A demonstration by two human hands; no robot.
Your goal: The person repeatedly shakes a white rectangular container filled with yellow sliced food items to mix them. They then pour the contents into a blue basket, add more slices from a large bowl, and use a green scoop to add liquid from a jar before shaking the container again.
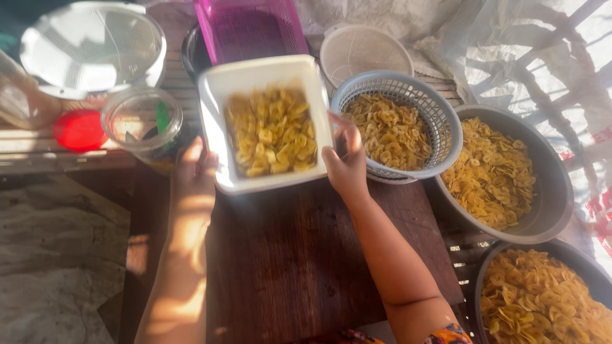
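Head view: square, seemingly plastic chip-filled tray (217, 86).

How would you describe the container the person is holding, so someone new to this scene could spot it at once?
Start at the dark wooden board in the middle; both forearms reach up across it. Between the left hand and right hand is a white square tub part-filled with yellow chips. It is the only square chip container; the neighbouring grey basket and metal bowls are round.

Hard sunlight from upper right, blown out on the plastic sheeting (542, 57) with striped shadows. Sun patches on left forearm (185, 255); dark wooden worktop (287, 267) underexposed. Glare on white sieve (95, 44). Soft focus overall, slight wide-angle stretch at edges.
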